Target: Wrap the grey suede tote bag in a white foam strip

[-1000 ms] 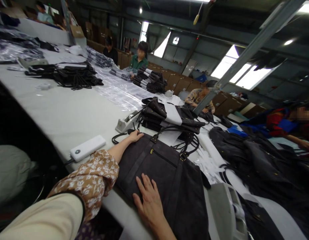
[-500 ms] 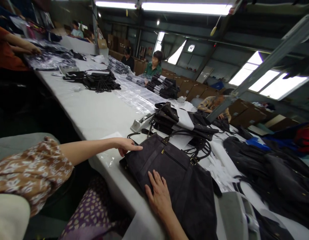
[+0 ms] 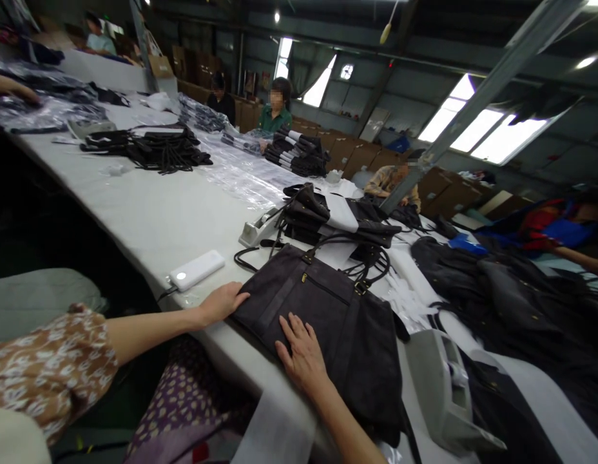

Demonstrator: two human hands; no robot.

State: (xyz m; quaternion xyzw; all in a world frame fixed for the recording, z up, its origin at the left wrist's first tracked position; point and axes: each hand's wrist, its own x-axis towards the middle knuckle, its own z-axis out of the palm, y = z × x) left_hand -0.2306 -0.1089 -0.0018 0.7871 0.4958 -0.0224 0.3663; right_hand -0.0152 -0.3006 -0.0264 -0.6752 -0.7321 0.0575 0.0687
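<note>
A dark handbag [image 3: 328, 322] with two strap handles and a small zip lies flat at the front edge of the white table. At its left edge, my left hand [image 3: 225, 301] grips the bag's side between thumb and fingers. The fingertips are partly hidden by the bag. My right hand [image 3: 301, 354] rests palm down on the bag's front, fingers spread, holding nothing. A white rectangular device [image 3: 197, 270] with a cable lies on the table beside my left hand.
Stacked dark bags [image 3: 332, 216] with paper bands lie behind the handbag. A grey tape dispenser [image 3: 439, 386] stands at right, another [image 3: 258, 227] behind. Dark bags [image 3: 511, 296] pile up at far right. Several people are around the table, and a slanted metal post rises behind.
My left hand has gone from pointing on top of the bag to gripping its left edge. The white device has come into sight. The view has shifted, and a person now shows at far right.
</note>
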